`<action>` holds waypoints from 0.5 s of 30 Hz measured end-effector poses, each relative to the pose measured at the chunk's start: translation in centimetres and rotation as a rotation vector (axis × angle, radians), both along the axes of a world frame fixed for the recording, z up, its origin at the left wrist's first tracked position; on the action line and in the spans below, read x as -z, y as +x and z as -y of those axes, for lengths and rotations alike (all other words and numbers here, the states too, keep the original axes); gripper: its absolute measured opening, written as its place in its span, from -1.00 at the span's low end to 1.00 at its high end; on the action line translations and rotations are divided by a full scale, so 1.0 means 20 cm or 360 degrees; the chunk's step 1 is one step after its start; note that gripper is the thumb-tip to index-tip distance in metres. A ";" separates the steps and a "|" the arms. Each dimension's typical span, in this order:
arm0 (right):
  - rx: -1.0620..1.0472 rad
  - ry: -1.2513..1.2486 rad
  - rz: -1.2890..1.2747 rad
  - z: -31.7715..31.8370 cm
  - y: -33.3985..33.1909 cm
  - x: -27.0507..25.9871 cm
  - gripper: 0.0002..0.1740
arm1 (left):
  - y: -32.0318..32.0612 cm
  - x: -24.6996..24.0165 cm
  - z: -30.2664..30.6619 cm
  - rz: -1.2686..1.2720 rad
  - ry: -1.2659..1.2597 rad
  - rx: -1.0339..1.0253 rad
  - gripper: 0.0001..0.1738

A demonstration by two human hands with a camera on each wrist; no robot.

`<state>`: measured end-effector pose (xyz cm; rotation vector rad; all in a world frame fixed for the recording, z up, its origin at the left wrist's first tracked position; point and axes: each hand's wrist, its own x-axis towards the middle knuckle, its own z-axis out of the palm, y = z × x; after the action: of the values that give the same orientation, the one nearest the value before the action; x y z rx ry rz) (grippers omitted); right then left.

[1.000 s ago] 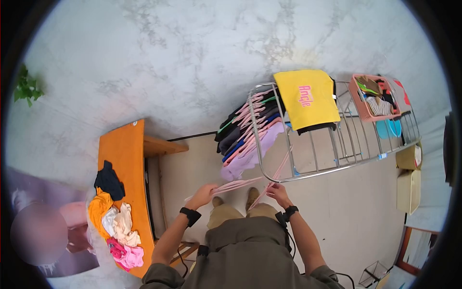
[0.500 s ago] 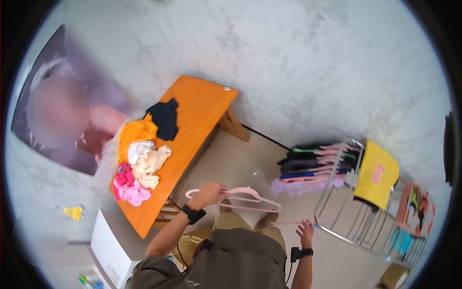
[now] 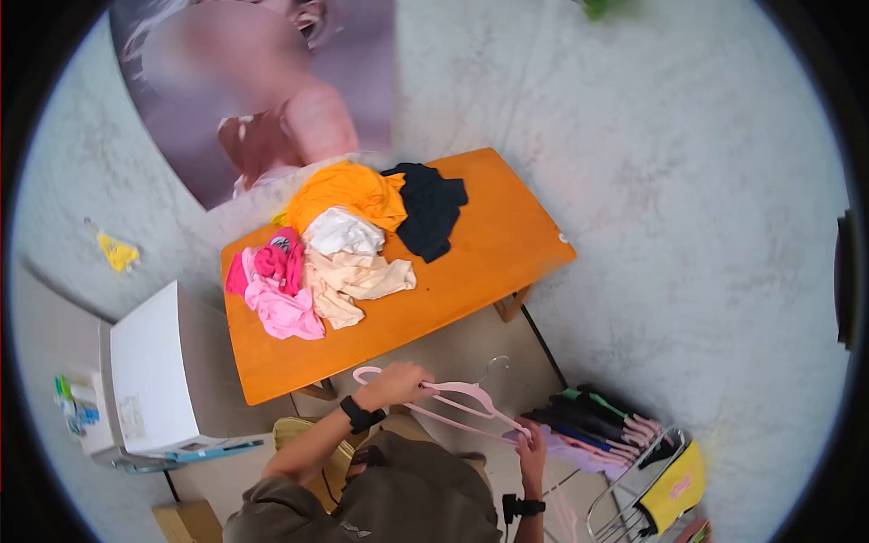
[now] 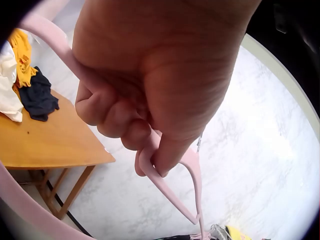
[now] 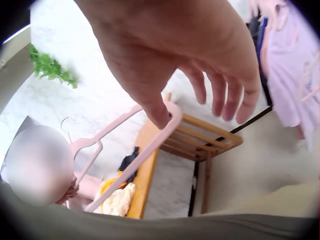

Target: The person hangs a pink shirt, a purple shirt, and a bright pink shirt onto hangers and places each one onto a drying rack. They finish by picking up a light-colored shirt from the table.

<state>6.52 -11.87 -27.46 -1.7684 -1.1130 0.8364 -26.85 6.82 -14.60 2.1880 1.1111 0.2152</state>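
A pink clothes hanger (image 3: 472, 391) with a metal hook spans between my hands in front of the wooden table (image 3: 507, 226). My left hand (image 3: 396, 384) grips its left part; the left wrist view shows curled fingers (image 4: 117, 117) round the pink bar. At the other end is my right hand (image 3: 532, 450). In the right wrist view its thumb touches the hanger's corner, while the other fingers (image 5: 217, 92) hang apart from it, nearly straight. Across the table lie an orange garment (image 3: 348, 193), a black one (image 3: 430, 208), a cream one (image 3: 362, 276) and pink ones (image 3: 285, 308).
At lower right stands a metal drying rack (image 3: 597, 511) with a yellow garment (image 3: 677, 484) over it and dark clothes (image 3: 588, 416) on hangers. A white box-shaped cabinet (image 3: 154, 371) is left of the table. Behind the table, a poster (image 3: 353, 63) covers part of the wall.
The view has swung left, bringing the table to the middle and the rack to the lower right. My right hand has come from beside the rack to the far end of the left hand's hanger.
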 end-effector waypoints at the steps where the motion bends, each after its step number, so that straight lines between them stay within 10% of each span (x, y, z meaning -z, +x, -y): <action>1: 0.0099 -0.0055 -0.0519 -0.17 -0.08 -0.08 -0.62 | -0.07 0.01 -0.04 0.0073 0.0056 -0.0022 -0.71; 2: 0.0208 -0.0123 -0.1042 -0.31 -0.14 -0.14 -0.67 | -0.14 0.03 -0.08 0.0138 0.0117 -0.0037 -0.74; 15: 0.0003 -0.0078 -0.0423 -1.04 -0.67 -0.39 -0.77 | -0.65 0.19 -0.20 0.0328 0.0064 -0.0470 -0.71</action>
<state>-6.96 8.92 -19.58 -1.6402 -0.9221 1.0705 -39.91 10.87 -18.30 1.9759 1.3148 0.5828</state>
